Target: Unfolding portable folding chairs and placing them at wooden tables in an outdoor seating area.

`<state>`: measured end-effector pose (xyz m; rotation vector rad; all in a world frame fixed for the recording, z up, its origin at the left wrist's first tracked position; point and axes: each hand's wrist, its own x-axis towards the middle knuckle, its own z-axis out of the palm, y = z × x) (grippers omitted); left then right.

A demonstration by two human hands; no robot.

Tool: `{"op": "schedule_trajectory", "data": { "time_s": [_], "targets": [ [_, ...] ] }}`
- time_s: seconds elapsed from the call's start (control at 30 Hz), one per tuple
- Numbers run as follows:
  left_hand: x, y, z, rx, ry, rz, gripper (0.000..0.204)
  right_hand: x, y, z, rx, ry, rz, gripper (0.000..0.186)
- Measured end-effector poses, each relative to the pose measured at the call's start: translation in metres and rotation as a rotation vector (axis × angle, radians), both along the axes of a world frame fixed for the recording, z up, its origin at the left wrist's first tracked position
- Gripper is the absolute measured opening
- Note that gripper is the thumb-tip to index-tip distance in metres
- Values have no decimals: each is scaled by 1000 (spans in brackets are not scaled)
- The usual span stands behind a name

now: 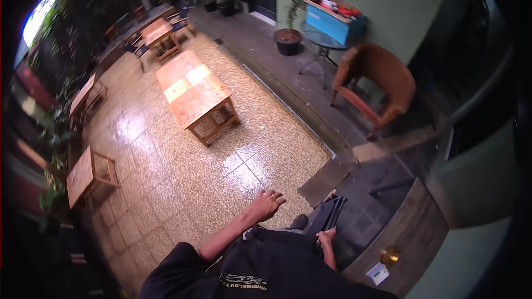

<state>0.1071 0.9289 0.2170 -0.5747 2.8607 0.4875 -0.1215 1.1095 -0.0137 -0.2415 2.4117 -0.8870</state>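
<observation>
My right hand (327, 236) is closed around the lower edge of a black folded piece of furniture with parallel bars (332, 211), maybe a folding chair; its exact kind is unclear. The piece tilts beside my right side, above the dark paving. My left hand (267, 206) hangs over the tiled floor in front of me, its fingers apart and slightly bent, with nothing in it. One dark shoe (299, 221) shows between my hands.
Ahead stands a long wooden table (197, 91), with smaller wooden tables (83, 177) along the left. A brown armchair (382, 83), a glass-topped round table (323, 37), a blue box (335, 22) and a potted plant (288, 41) line the right. A wooden surface (407, 238) is close by my right.
</observation>
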Motion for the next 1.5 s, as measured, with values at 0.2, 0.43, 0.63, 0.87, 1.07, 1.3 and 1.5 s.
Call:
{"op": "schedule_trajectory", "data": {
  "time_s": [0.2,0.43,0.63,0.87,1.07,1.3,1.5],
  "targets": [
    [142,-2,13,37,114,313,40,78,-22,154,368,-378,266,56],
    [282,16,32,35,287,642,48,171,-123,115,-76,209,963,61],
    [337,25,55,-98,445,886,58,261,-218,152,-95,176,1411,53],
    [384,-49,78,-399,631,1015,40,417,-311,303,-124,192,1964,49],
    [481,-126,102,-273,501,1428,25,547,-410,339,-736,179,2077,44],
    [613,-171,143,-534,485,1768,25,675,-534,340,-1304,359,1887,17],
    [680,-206,186,-687,588,1531,26,755,-591,320,-1411,415,1876,31]
  ]
}}
